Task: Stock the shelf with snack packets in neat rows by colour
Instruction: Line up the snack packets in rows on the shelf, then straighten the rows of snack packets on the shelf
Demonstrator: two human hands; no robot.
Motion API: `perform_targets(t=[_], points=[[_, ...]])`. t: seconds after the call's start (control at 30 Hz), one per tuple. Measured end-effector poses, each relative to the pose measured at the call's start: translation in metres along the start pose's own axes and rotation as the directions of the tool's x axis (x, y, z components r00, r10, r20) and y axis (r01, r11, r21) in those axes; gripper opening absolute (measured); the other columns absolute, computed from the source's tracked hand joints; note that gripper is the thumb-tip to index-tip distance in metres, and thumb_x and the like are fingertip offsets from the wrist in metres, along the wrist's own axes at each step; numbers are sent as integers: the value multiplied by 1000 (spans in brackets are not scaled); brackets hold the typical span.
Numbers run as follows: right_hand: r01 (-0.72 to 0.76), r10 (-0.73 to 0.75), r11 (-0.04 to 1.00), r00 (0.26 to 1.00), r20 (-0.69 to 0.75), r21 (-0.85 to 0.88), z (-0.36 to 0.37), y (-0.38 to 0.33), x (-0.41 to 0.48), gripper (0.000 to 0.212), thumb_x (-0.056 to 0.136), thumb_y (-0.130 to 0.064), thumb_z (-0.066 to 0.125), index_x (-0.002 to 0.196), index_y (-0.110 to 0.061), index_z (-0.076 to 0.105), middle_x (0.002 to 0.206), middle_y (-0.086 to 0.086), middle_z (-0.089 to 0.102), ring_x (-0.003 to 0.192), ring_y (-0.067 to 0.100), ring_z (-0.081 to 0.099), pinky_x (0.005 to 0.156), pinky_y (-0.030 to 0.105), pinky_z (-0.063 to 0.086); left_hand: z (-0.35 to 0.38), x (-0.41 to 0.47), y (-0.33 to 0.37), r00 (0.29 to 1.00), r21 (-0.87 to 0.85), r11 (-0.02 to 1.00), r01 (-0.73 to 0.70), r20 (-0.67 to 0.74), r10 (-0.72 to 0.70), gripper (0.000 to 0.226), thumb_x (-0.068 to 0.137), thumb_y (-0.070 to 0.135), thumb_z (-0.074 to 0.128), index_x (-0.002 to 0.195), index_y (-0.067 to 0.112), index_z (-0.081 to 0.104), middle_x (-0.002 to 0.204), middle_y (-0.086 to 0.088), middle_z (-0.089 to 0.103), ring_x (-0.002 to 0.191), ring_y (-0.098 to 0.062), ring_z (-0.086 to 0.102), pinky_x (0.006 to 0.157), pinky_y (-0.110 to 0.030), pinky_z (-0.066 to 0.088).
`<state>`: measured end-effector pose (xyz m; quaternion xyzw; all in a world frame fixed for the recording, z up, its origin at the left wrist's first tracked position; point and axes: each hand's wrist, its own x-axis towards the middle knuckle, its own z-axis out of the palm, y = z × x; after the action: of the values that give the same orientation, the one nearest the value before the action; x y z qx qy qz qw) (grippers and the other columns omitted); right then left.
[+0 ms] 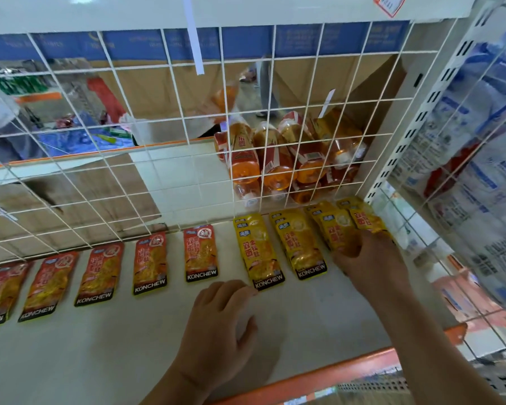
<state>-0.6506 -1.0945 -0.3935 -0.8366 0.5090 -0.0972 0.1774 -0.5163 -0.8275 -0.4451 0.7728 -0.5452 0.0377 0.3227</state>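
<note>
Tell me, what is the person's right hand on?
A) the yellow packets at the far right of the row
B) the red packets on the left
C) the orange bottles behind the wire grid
A: the right hand grips the overlapping yellow Konchew packets at the row's right end.

Right hand [368, 258] was curled over a stack of yellow packets [338, 229], fingers on top of them. Left hand [219, 325] rested on the white shelf [100, 346], fingertips right at the bottom edge of a yellow KONCHEW packet [260, 252]. Another yellow pile [301, 244] lay between both sets of fingers. Red KONCHEW packets [200, 252] ran in a row left of the left fingers. Orange bottles [275, 159] sat beyond the fingertips, behind the wire grid [158, 141].
</note>
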Motion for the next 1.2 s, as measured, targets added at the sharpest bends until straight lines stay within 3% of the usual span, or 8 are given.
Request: perform_targets(t=[0.43, 0.53, 0.7, 1.2], points=[[62, -59, 997, 997, 55, -52, 9, 0, 25, 63, 75, -61, 68, 115, -13, 65, 113, 14, 62, 104, 37, 60, 81, 39, 48, 0, 2, 0, 999, 7, 999, 33, 30, -33, 43, 79, 29, 65, 121, 23, 62, 122, 7, 61, 108, -20, 61, 94, -36, 48], [78, -75, 996, 996, 56, -51, 7, 0, 23, 79, 65, -74, 53, 111, -12, 66, 107, 15, 64, 99, 36, 61, 80, 39, 49, 1, 2, 0, 999, 6, 999, 40, 27, -40, 42, 79, 29, 66, 121, 23, 63, 122, 7, 61, 109, -19, 61, 93, -37, 50], [62, -60, 998, 994, 87, -25, 7, 0, 22, 72, 73, -58, 73, 130, -17, 59, 116, 13, 62, 108, 35, 59, 87, 42, 51, 1, 2, 0, 999, 17, 999, 42, 31, -43, 41, 80, 30, 65, 120, 22, 65, 123, 7, 61, 109, -18, 60, 94, -35, 49], [16, -15, 1000, 994, 106, -9, 4, -4, 19, 69, 80, -53, 72, 133, -11, 57, 126, 15, 55, 112, 35, 57, 87, 39, 47, 1, 1, 0, 999, 24, 999, 36, 18, -36, 39, 83, 30, 64, 121, 23, 65, 122, 7, 62, 109, -18, 61, 93, -36, 50]])
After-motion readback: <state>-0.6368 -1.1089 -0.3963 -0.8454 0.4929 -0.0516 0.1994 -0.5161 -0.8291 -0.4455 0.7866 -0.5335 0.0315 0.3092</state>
